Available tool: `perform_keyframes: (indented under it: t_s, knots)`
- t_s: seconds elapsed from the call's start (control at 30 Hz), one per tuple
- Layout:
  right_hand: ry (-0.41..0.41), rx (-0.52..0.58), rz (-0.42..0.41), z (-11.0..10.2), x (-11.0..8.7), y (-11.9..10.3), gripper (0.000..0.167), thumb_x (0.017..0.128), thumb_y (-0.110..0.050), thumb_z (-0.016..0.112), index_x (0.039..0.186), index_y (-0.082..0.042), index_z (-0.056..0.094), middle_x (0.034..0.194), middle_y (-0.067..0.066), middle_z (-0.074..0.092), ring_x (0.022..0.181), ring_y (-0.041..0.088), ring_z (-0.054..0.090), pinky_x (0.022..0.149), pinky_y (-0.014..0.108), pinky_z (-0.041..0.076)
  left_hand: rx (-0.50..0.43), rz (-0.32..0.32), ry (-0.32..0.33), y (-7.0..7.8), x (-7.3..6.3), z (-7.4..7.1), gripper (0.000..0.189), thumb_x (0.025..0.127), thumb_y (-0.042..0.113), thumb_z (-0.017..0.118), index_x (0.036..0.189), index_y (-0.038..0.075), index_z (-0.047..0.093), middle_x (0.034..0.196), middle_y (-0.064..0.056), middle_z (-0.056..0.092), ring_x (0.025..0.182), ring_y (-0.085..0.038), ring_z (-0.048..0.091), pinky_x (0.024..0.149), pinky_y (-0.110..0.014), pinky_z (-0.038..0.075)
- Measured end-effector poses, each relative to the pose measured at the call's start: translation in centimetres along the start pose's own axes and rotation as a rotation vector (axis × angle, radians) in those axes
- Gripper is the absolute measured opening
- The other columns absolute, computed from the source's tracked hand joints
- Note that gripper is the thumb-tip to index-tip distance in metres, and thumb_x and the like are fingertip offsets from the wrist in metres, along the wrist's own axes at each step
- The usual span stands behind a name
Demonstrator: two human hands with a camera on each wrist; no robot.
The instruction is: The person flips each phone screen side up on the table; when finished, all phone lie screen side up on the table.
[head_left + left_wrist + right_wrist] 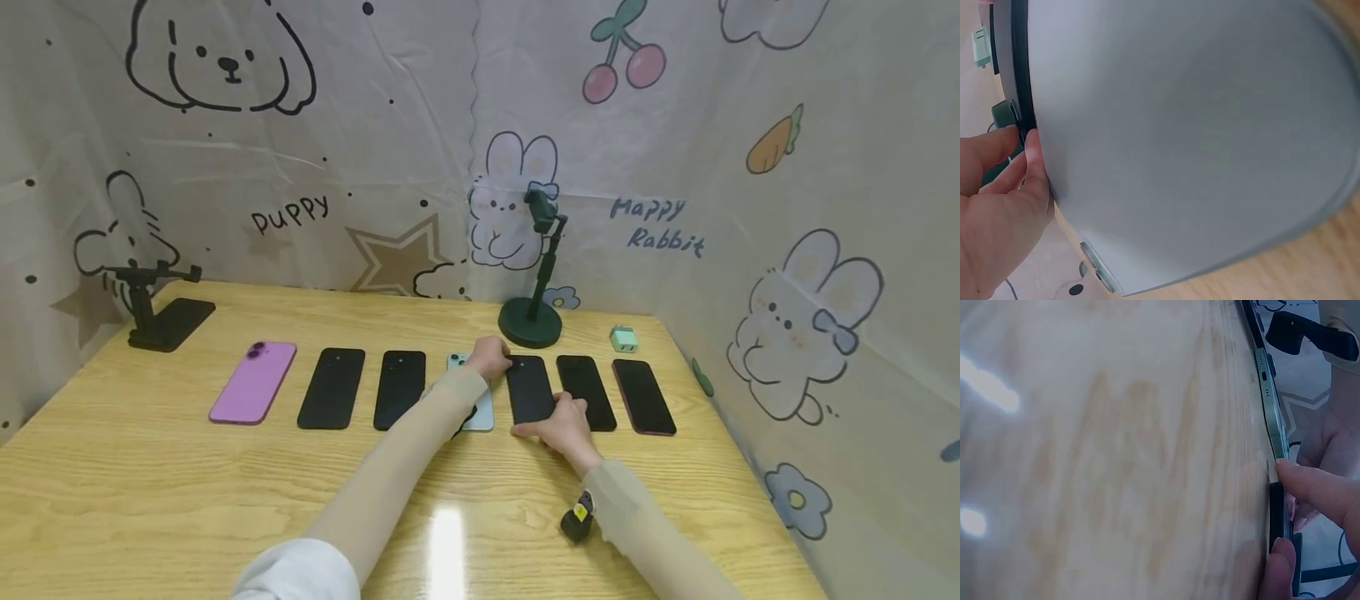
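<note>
A dark phone point(529, 387) lies back up in a row of phones, with both hands on it. My left hand point(489, 358) pinches its upper left corner between thumb and fingers. In the left wrist view the left hand point(1007, 200) reaches past the pale blue phone point(1191, 137), which fills most of that view. My right hand point(562, 427) grips the dark phone's lower end, thumb at the lower left corner and fingers along the right edge. The right wrist view shows the right hand's fingertips point(1285, 469) at the end of the dark phone point(1277, 515).
Left of the hands lie a pink-purple phone point(253, 383) and two black phones, one nearest the pink point(332, 388). To the right lie a black phone point(592, 396) and a red-edged phone point(643, 396). Behind stand a green stand point(531, 323), a charger point(624, 338) and a black holder point(172, 323).
</note>
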State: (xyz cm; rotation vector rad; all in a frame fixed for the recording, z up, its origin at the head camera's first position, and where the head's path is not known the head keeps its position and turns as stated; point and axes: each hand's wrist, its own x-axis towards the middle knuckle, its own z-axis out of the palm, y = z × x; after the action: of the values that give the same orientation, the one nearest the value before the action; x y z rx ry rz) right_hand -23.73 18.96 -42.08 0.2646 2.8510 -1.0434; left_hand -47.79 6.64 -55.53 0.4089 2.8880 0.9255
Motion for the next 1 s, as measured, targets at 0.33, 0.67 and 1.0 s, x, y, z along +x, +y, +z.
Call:
perform_keyframes:
  t_s: [0.33, 0.67, 1.0]
  knots:
    - [0.041, -0.026, 0.0, 0.3, -0.1, 0.3, 0.095, 0.064, -0.038, 0.088, 0.132, 0.009, 0.041, 0.122, 0.029, 0.04, 0.103, 0.039, 0.052, 0.092, 0.05, 0.045, -0.032, -0.034, -0.042, 2.7, -3.3, -2.9, 0.028, 0.088, 0.019, 0.069, 0.113, 0.007, 0.07, 0.115, -0.007, 0.068, 0.11, -0.021, 0.062, 0.09, -0.031, 0.051]
    - [0.101, -0.003, -0.02, 0.6, -0.3, 0.5, 0.085, 0.064, -0.038, 0.088, 0.122, 0.01, 0.047, 0.117, 0.028, 0.045, 0.103, 0.04, 0.051, 0.092, 0.05, 0.044, -0.039, -0.119, -0.114, 7.1, -7.7, -7.3, 0.024, 0.091, 0.01, 0.064, 0.114, 0.005, 0.07, 0.116, -0.01, 0.067, 0.11, -0.023, 0.062, 0.089, -0.035, 0.052]
    - [0.133, 0.006, -0.036, 0.7, -0.2, 0.8, 0.084, 0.063, -0.038, 0.088, 0.121, 0.01, 0.051, 0.115, 0.028, 0.048, 0.102, 0.039, 0.051, 0.091, 0.048, 0.044, 0.022, -0.033, -0.067, 3.3, -2.8, -2.8, 0.02, 0.089, 0.007, 0.053, 0.081, 0.008, 0.071, 0.082, -0.004, 0.065, 0.07, -0.019, 0.049, 0.064, -0.03, 0.042]
